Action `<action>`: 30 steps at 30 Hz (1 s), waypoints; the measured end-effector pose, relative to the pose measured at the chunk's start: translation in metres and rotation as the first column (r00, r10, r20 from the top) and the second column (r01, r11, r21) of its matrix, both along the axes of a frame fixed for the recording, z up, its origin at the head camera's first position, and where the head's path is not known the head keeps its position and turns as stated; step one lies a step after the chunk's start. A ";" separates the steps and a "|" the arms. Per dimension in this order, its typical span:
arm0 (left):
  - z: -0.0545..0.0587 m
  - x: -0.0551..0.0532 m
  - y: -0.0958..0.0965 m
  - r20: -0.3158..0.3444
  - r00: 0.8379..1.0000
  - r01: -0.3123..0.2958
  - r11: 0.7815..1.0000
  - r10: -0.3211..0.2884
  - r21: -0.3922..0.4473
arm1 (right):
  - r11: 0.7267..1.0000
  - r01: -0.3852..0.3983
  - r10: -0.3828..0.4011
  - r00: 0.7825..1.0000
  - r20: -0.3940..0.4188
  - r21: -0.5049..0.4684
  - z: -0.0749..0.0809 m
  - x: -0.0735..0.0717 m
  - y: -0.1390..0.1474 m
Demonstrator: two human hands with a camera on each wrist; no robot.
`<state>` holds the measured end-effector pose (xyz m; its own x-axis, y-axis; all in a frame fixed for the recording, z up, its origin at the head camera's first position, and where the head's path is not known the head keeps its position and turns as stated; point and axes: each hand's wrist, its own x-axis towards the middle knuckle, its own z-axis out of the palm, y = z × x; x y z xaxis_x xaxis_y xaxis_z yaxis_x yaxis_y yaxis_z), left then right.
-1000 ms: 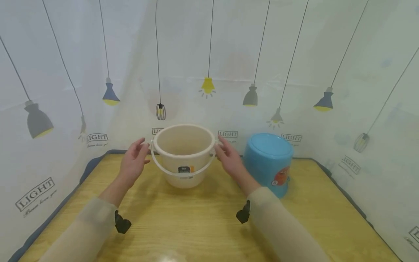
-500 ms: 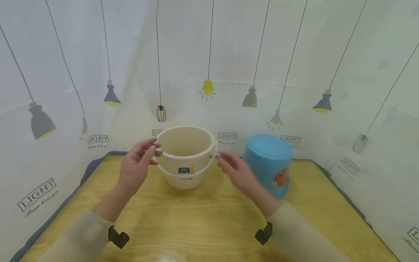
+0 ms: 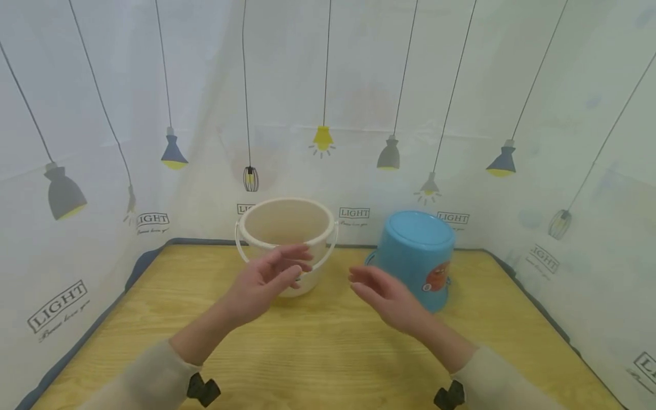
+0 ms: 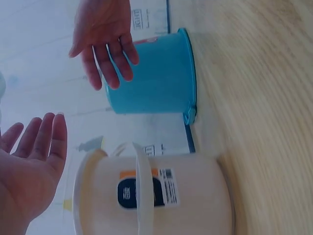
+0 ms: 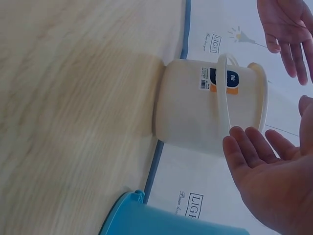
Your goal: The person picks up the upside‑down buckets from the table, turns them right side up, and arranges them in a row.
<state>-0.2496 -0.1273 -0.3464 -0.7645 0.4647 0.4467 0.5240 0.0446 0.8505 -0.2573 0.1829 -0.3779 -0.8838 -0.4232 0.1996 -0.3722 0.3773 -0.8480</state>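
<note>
An upright cream bucket (image 3: 287, 228) stands toward the back of the table, its white handle (image 4: 143, 191) hanging across the front over a dark and orange label (image 4: 139, 188). To its right a blue bucket (image 3: 417, 250) sits upside down, a red sticker (image 3: 437, 277) on its side. My left hand (image 3: 266, 282) is held in the air in front of the cream bucket, fingers relaxed and holding nothing. My right hand (image 3: 386, 299) hovers before the blue bucket, palm turned inward, also with nothing in it.
The wooden table (image 3: 307, 353) reaches back to a wall covering (image 3: 328, 74) printed with hanging lamps. A dark blue strip (image 3: 148, 256) runs along the table's edges. A dark wrist mount (image 3: 203, 390) sits on the left sleeve, with a similar one on the right.
Both hands have drawn back from the sides of the cream bucket toward the person. The left hand has shifted right, the right hand slightly right and down. Both buckets stay in place.
</note>
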 end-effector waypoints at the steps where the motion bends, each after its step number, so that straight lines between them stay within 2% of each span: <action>1: -0.001 0.002 0.004 0.013 1.000 0.021 1.000 -0.021 -0.011 | 1.000 -0.007 0.007 1.000 0.001 0.006 -0.001 0.002 0.004; 3: -0.002 0.004 0.013 0.017 0.998 0.057 0.997 -0.056 -0.044 | 1.000 -0.021 0.021 1.000 -0.003 0.014 -0.003 0.007 0.011; 9: -0.008 0.004 0.032 -0.039 0.995 0.080 0.980 -0.089 -0.181 | 0.997 -0.066 0.066 0.998 0.005 0.030 -0.009 0.018 0.038; 18: -0.025 -0.006 0.060 0.039 0.985 0.174 0.960 -0.170 -0.219 | 0.991 -0.035 0.032 0.999 0.028 0.128 -0.016 0.022 0.089; 24: -0.046 -0.021 0.079 0.123 0.979 0.190 0.945 -0.162 -0.266 | 0.976 -0.004 -0.005 0.999 0.041 0.216 -0.021 0.019 0.123; 30: -0.062 -0.038 0.096 0.134 0.985 0.148 0.915 -0.105 -0.374 | 0.941 0.054 -0.068 0.997 0.029 0.333 -0.028 0.013 0.162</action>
<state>-0.2880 -0.0310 -0.4088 -0.7216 0.6793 0.1333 0.4520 0.3165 0.8339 -0.2445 0.3453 -0.4062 -0.9144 -0.4043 0.0210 -0.3080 0.6610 -0.6843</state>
